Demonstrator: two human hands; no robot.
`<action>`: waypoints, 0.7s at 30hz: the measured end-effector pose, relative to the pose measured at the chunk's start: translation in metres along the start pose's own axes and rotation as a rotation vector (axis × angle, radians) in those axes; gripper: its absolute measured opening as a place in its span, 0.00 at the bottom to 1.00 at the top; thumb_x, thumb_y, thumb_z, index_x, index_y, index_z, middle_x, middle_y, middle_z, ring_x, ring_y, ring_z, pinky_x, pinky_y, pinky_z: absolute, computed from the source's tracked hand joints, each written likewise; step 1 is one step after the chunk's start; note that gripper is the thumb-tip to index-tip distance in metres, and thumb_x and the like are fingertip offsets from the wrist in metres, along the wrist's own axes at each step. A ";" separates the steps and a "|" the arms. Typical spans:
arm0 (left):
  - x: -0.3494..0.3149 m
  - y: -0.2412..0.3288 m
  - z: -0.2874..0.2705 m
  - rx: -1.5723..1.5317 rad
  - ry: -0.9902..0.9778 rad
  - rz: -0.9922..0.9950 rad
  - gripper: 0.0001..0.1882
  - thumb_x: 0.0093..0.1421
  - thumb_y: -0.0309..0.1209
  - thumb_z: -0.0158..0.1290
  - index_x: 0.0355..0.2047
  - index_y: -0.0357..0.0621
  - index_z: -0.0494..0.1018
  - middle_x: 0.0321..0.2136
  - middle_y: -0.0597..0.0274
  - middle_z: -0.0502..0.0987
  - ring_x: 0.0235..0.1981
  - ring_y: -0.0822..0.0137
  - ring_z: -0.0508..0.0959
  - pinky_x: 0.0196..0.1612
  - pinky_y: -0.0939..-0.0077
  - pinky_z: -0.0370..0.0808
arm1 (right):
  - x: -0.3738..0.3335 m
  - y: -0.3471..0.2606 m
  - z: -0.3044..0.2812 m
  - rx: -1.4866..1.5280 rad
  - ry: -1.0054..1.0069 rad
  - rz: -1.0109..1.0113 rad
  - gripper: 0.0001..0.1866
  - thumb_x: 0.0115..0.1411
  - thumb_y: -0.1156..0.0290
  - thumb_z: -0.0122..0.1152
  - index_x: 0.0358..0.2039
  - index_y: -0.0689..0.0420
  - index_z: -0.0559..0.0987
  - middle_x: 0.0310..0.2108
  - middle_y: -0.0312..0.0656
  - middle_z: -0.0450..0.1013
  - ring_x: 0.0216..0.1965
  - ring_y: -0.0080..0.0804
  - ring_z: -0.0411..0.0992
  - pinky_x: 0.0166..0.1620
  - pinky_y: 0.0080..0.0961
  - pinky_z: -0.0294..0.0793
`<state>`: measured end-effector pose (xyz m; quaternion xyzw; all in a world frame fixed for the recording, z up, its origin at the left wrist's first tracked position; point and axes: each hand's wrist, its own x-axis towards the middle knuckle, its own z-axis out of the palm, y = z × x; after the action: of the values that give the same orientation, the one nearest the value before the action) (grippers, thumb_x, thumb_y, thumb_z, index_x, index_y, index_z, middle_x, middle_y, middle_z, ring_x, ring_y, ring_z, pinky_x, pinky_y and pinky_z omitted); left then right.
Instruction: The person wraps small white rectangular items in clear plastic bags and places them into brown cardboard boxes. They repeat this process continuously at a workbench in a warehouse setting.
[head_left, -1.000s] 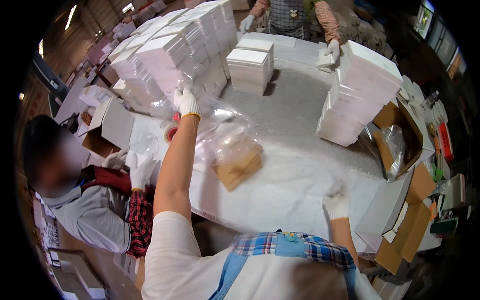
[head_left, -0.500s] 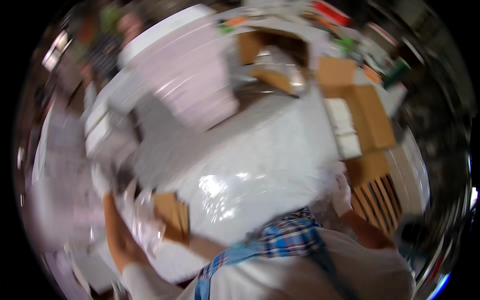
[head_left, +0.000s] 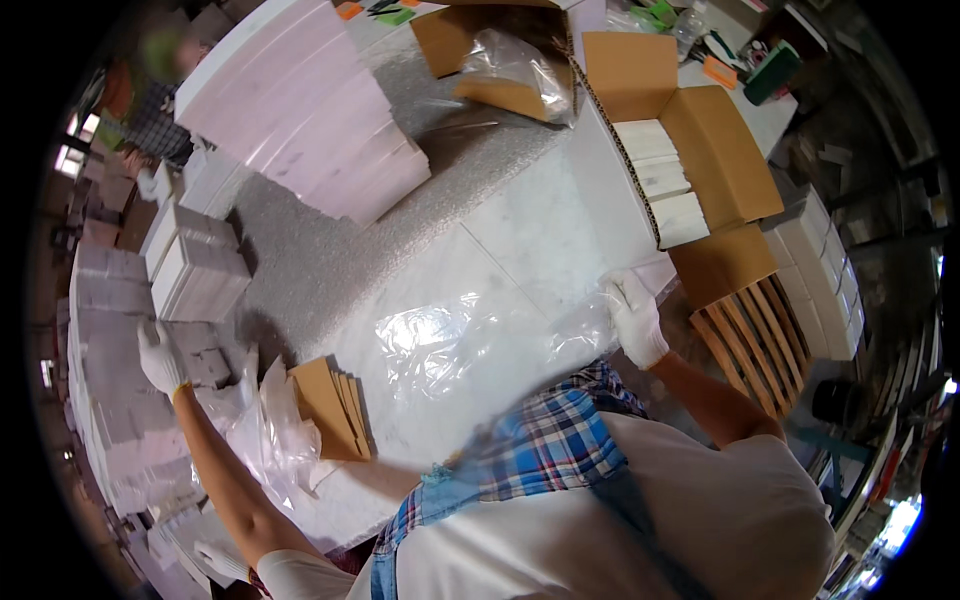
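My left hand (head_left: 160, 362), in a white glove, reaches out on the left with its fingers extended, holding nothing I can see. It is over or against a tall stack of pale, wrapped blocks (head_left: 115, 375); contact cannot be told. My right hand (head_left: 636, 318), also gloved, has its fingers curled at the table's right side, closed on a thin clear plastic bag (head_left: 580, 335). More clear plastic (head_left: 430, 345) lies flat and shiny on the white table before me. Between my arms are several brown cardboard sheets (head_left: 335, 408) beside crumpled clear bags (head_left: 270, 430).
An open carton (head_left: 725, 150) holds white packs (head_left: 660, 180) at the right. A tall row of pale pink-white blocks (head_left: 310, 110) stands at the far left, near smaller white blocks (head_left: 200, 270). A wooden pallet (head_left: 750, 340) lies beyond my right arm. Another gloved hand (head_left: 220, 560) shows at lower left.
The view has shifted and sharpened, and the table contents sit higher in it. My left hand has moved outward to the left stack. My right hand is nearer the table, below the carton.
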<state>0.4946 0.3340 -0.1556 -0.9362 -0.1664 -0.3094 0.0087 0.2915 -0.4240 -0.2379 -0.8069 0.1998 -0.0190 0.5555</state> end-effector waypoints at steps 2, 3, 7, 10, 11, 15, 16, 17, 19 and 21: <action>-0.021 0.103 -0.103 0.068 0.104 0.115 0.23 0.68 0.44 0.57 0.57 0.43 0.76 0.45 0.47 0.83 0.45 0.46 0.82 0.51 0.61 0.77 | 0.006 -0.008 0.009 0.091 -0.067 0.022 0.08 0.72 0.71 0.56 0.47 0.59 0.78 0.29 0.36 0.73 0.28 0.19 0.69 0.32 0.22 0.71; -0.026 0.138 -0.127 0.074 0.086 0.257 0.23 0.68 0.40 0.57 0.61 0.47 0.75 0.49 0.50 0.82 0.50 0.48 0.81 0.54 0.62 0.76 | 0.007 -0.015 0.011 0.124 -0.075 0.017 0.08 0.72 0.71 0.56 0.47 0.59 0.79 0.29 0.35 0.72 0.27 0.18 0.68 0.31 0.21 0.71; -0.145 0.309 -0.182 -0.717 -0.540 0.377 0.46 0.50 0.34 0.73 0.68 0.40 0.66 0.64 0.49 0.71 0.66 0.55 0.70 0.69 0.60 0.66 | 0.015 -0.020 0.019 0.282 -0.114 -0.068 0.09 0.72 0.71 0.56 0.48 0.59 0.79 0.27 0.30 0.70 0.24 0.16 0.66 0.27 0.17 0.66; -0.223 0.371 -0.181 -0.731 -0.840 0.624 0.71 0.35 0.53 0.78 0.74 0.38 0.54 0.70 0.42 0.63 0.71 0.50 0.64 0.72 0.60 0.63 | 0.010 -0.051 0.018 0.321 -0.156 -0.062 0.09 0.72 0.70 0.57 0.46 0.59 0.80 0.26 0.28 0.69 0.24 0.14 0.64 0.26 0.16 0.64; -0.243 0.392 -0.187 -0.716 -0.941 0.615 0.72 0.34 0.55 0.78 0.74 0.38 0.53 0.70 0.42 0.63 0.72 0.49 0.63 0.72 0.61 0.63 | 0.005 -0.063 0.017 0.315 -0.169 -0.037 0.09 0.72 0.70 0.57 0.46 0.59 0.81 0.26 0.27 0.69 0.24 0.13 0.64 0.27 0.16 0.63; -0.293 0.431 -0.170 -0.960 -0.939 0.408 0.57 0.45 0.41 0.74 0.71 0.36 0.58 0.65 0.41 0.68 0.64 0.47 0.72 0.67 0.62 0.70 | 0.001 -0.051 0.023 0.358 -0.180 -0.111 0.07 0.72 0.71 0.56 0.45 0.58 0.80 0.23 0.28 0.68 0.23 0.13 0.63 0.25 0.18 0.63; -0.300 0.436 -0.169 -1.065 -0.908 0.356 0.51 0.48 0.38 0.72 0.70 0.35 0.61 0.62 0.41 0.72 0.62 0.46 0.74 0.65 0.61 0.72 | -0.002 -0.048 0.025 0.382 -0.220 -0.108 0.07 0.71 0.71 0.56 0.44 0.58 0.80 0.23 0.28 0.68 0.22 0.13 0.63 0.25 0.18 0.63; -0.311 0.436 -0.162 -1.125 -0.979 0.231 0.47 0.51 0.37 0.70 0.69 0.35 0.63 0.61 0.41 0.73 0.61 0.48 0.75 0.64 0.62 0.73 | -0.007 -0.048 0.029 0.398 -0.286 -0.109 0.07 0.71 0.71 0.56 0.44 0.58 0.80 0.23 0.28 0.68 0.22 0.13 0.62 0.25 0.18 0.62; -0.332 0.431 -0.147 -1.245 -1.091 -0.050 0.40 0.57 0.37 0.67 0.67 0.35 0.67 0.60 0.41 0.75 0.60 0.51 0.77 0.63 0.64 0.73 | -0.022 -0.053 0.028 0.324 -0.321 -0.079 0.07 0.71 0.71 0.57 0.43 0.58 0.81 0.23 0.28 0.68 0.23 0.14 0.61 0.26 0.18 0.62; -0.335 0.421 -0.153 -1.244 -1.071 -0.045 0.28 0.64 0.38 0.60 0.60 0.34 0.74 0.54 0.43 0.80 0.56 0.57 0.80 0.59 0.67 0.76 | -0.029 -0.049 0.022 0.250 -0.371 -0.050 0.08 0.71 0.71 0.56 0.43 0.58 0.81 0.25 0.29 0.69 0.24 0.14 0.62 0.27 0.18 0.63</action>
<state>0.2880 -0.1846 -0.1904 -0.7873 0.0353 0.1437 -0.5986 0.2853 -0.3797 -0.1960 -0.7261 0.0702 0.0912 0.6779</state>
